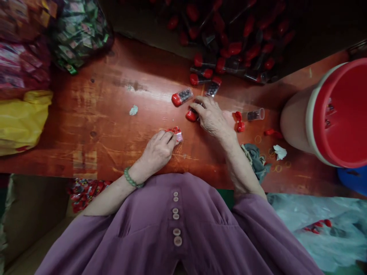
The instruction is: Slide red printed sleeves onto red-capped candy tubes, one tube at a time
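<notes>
My left hand [158,151] rests on the red wooden table [109,114] and pinches a small red and white packet [176,133] between thumb and fingers. My right hand [211,116] lies further out, its fingers closed over a small clear tube with a red cap [190,115]. Another red-capped tube [181,96] filled with dark bits lies just beyond, and a third [212,88] to its right. An uncapped clear tube [255,114] lies right of my right hand, beside loose red caps [238,121].
A heap of red-capped tubes [235,46] fills the far side. A red bucket [338,114] stands at the right. Bags of packets [77,34] and a yellow bag [23,118] sit at the left. A grey cloth [256,160] lies near the table's edge.
</notes>
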A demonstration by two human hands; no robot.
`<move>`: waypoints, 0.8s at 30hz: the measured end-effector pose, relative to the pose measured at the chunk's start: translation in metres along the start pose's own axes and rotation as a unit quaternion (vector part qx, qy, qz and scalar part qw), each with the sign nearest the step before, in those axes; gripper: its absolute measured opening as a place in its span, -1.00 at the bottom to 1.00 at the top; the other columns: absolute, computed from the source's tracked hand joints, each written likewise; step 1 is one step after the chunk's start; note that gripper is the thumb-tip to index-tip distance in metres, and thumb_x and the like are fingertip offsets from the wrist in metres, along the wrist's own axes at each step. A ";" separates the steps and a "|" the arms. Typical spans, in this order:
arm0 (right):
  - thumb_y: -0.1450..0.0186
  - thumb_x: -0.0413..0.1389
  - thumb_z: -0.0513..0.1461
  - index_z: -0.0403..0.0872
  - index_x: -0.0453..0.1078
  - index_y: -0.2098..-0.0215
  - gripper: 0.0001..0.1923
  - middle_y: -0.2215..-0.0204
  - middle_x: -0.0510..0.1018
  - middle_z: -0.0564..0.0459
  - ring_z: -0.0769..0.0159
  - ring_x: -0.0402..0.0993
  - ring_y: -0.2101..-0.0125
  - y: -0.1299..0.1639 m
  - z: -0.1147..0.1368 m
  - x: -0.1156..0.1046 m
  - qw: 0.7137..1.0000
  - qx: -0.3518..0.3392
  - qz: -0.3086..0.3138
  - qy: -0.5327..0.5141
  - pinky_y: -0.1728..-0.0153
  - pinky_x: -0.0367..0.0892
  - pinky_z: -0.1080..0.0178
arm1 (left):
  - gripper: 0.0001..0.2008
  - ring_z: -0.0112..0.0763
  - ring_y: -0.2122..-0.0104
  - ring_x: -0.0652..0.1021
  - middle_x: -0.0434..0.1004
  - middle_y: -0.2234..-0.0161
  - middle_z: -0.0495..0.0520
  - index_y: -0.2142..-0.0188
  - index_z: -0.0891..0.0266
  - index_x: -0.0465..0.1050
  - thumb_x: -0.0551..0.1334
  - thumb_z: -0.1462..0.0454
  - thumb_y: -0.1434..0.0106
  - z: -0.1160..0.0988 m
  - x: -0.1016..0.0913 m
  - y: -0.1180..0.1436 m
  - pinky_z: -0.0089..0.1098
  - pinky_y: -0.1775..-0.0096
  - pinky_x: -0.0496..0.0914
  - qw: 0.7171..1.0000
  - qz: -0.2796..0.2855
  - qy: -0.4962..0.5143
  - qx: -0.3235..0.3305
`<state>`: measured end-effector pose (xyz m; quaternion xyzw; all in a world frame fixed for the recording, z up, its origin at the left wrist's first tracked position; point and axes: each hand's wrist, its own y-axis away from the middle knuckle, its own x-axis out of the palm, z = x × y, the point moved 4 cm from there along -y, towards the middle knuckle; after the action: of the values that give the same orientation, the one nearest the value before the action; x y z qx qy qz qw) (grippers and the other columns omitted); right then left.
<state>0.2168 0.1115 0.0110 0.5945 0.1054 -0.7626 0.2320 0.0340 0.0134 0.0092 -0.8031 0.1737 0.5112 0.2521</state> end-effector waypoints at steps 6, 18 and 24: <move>-0.36 -0.05 -0.39 -0.03 0.31 -0.21 -0.52 -0.29 0.29 -0.15 -0.08 0.20 -0.22 0.016 0.004 -0.004 0.999 -0.015 0.031 0.026 -0.14 0.22 -0.15 | -0.70 -0.24 0.30 0.45 0.55 0.30 0.20 0.26 0.33 0.54 0.02 0.42 -0.40 -0.001 -0.003 -0.004 -0.26 0.21 0.42 0.999 -0.001 -0.035 0.019; -0.42 -0.05 -0.29 -0.07 0.42 -0.04 -0.70 -0.18 0.41 -0.18 -0.03 0.25 -0.19 0.008 -0.003 -0.004 0.998 -0.054 0.006 -0.009 -0.14 0.19 -0.10 | -0.69 -0.36 0.34 0.51 0.60 0.31 0.12 0.20 0.29 0.60 0.11 0.18 -0.43 0.013 -0.006 -0.009 -0.33 0.22 0.44 0.993 -0.007 0.113 -0.025; -0.43 0.02 -0.11 -0.02 0.31 -0.14 -0.65 0.01 0.55 -0.07 0.16 0.50 0.08 0.033 0.007 -0.019 0.973 -0.017 -0.088 -0.214 0.01 0.39 0.08 | -0.73 -0.34 0.38 0.52 0.57 0.39 0.13 0.35 0.32 0.58 0.14 0.29 -0.38 0.020 -0.009 -0.015 -0.34 0.28 0.42 0.982 0.017 0.164 -0.092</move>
<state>0.2299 0.0843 0.0352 0.4018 0.1184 -0.8877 0.1913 0.0235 0.0378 0.0135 -0.8927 0.1783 0.3906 0.1367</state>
